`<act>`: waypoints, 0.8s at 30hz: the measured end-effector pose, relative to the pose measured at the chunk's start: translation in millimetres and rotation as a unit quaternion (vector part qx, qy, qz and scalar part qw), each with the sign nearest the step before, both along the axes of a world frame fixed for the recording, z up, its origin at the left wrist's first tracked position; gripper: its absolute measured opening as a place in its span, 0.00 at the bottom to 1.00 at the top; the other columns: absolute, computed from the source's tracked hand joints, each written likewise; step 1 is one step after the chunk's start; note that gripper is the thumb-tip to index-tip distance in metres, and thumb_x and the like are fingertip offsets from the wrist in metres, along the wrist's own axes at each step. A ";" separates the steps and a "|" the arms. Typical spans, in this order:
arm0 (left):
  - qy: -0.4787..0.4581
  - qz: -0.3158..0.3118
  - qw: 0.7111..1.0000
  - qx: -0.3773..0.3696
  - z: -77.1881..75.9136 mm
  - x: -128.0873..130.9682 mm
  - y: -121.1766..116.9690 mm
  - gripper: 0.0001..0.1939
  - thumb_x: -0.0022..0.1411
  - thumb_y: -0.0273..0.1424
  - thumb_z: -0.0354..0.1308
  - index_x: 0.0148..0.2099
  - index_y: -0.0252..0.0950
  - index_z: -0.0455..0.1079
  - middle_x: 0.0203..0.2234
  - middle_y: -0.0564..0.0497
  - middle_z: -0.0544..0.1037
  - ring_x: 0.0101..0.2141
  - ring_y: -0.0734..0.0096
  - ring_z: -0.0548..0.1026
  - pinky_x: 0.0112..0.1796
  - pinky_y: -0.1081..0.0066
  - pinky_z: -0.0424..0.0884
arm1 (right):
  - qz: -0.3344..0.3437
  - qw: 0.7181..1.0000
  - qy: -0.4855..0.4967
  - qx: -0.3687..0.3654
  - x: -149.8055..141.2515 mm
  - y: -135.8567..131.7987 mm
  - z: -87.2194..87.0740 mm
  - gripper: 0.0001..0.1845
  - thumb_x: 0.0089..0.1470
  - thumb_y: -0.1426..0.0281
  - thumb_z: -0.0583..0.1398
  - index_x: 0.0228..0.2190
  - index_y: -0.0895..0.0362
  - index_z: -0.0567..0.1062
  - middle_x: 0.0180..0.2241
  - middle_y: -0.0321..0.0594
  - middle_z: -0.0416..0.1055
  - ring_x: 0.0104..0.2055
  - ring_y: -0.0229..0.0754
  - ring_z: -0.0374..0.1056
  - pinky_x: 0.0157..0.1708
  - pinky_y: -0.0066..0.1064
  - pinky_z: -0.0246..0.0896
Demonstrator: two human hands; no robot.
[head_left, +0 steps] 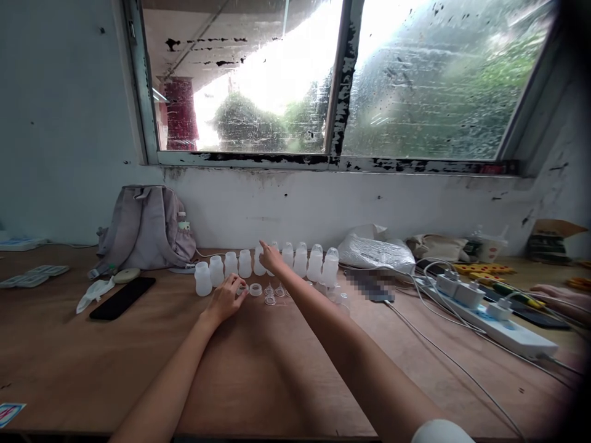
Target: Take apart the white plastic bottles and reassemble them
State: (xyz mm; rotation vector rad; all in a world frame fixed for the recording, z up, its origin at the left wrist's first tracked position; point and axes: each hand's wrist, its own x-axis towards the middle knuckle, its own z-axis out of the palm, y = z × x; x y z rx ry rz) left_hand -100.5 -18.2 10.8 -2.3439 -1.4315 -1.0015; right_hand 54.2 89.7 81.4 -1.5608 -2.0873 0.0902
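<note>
R hand by frosted btls, contents unclear

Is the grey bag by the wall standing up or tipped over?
Standing up: the grey fabric backpack has its base on the brown wooden table and its small carry loop at the top.

Frosted matt plastic bottles; smooth brown wood table.

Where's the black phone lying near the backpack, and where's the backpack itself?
Black phone [122, 298]: head view, middle of its dark face.
Backpack [146, 224]: head view, middle of its front.
</note>
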 end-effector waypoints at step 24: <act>-0.145 -0.093 0.965 -0.196 35.2 57.5 -41.0 0.20 0.49 0.45 0.55 0.41 0.38 0.65 0.30 0.49 0.74 0.31 0.62 0.72 0.31 0.70 0.64 | 0.090 0.983 0.143 0.078 82.9 -113.4 1.5 0.23 0.49 0.53 0.52 0.15 0.58 0.66 0.13 0.31 0.53 0.18 0.32 0.51 0.18 0.24 0.41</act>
